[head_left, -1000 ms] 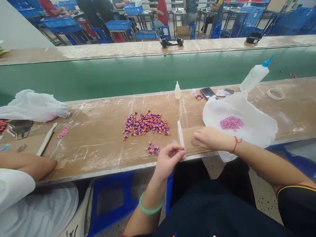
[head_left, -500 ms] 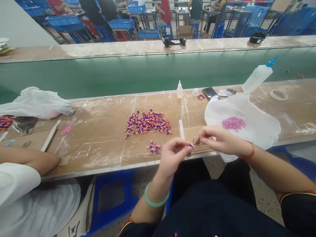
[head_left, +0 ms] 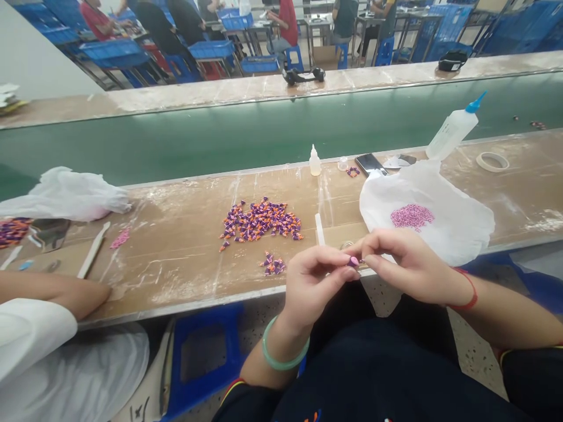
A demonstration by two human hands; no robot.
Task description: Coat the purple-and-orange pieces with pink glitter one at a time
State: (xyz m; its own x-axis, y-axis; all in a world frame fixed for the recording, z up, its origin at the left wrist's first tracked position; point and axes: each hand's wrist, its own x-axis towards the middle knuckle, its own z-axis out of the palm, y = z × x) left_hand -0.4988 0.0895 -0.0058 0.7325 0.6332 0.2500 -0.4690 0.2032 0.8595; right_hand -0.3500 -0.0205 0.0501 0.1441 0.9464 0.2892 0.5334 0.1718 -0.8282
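Note:
Between the thumb and forefinger of my left hand [head_left: 313, 286] is a small purple-and-pink piece [head_left: 353, 261]. My right hand [head_left: 407, 266] is closed in a pinch right beside that piece; whatever its fingertips grip is too small to make out. Left of my hands lie a little cluster of purple-and-orange pieces [head_left: 273, 265] and, behind it, a larger pile of purple-and-orange pieces [head_left: 261, 221]. A white flat stick [head_left: 319, 230] rests on the table beyond my left hand. Tiny pink pieces [head_left: 412, 217] are heaped on a white plastic sheet [head_left: 461, 220] behind my right hand.
Along the table's back edge stand a small dropper bottle [head_left: 315, 162], a phone [head_left: 370, 164] and a large blue-tipped bottle [head_left: 453, 133], tilted. A tape roll [head_left: 492, 162] lies at right. On the left are another person's arm [head_left: 53, 293] and a white plastic bag [head_left: 65, 193].
My hands have come together, a little lower and to the right. The right fingertips, formerly apart from the small piece over the table, are now right beside it.

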